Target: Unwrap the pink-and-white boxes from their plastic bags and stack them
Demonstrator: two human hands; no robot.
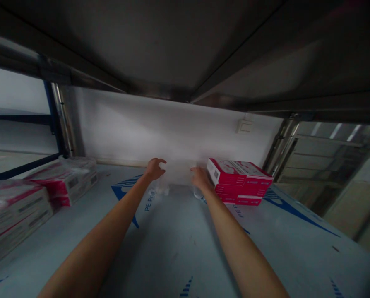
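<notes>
Both my arms reach far back under a dark shelf. Toward the rear wall my left hand (pixel 155 169) has its thumb and a finger spread, pointing right. My right hand (pixel 200 177) is beside the stack of red and white boxes (pixel 239 182), with a finger stretched out to the left. Between the hands is a pale, blurred item (pixel 179 171), hard to tell from the white wall, with clear plastic (pixel 163 189) near its lower left. Whether my fingers touch it I cannot tell. No grip shows in either hand.
Plastic-wrapped red and white boxes (pixel 68 180) stand at the left, with another wrapped pack (pixel 17 215) nearer. Pale blue printed sheeting (pixel 172 248) covers the surface. Dark panels (pixel 172 49) hang low overhead. Metal posts (pixel 62 118) flank both sides; a wall switch (pixel 245 127) is at the back.
</notes>
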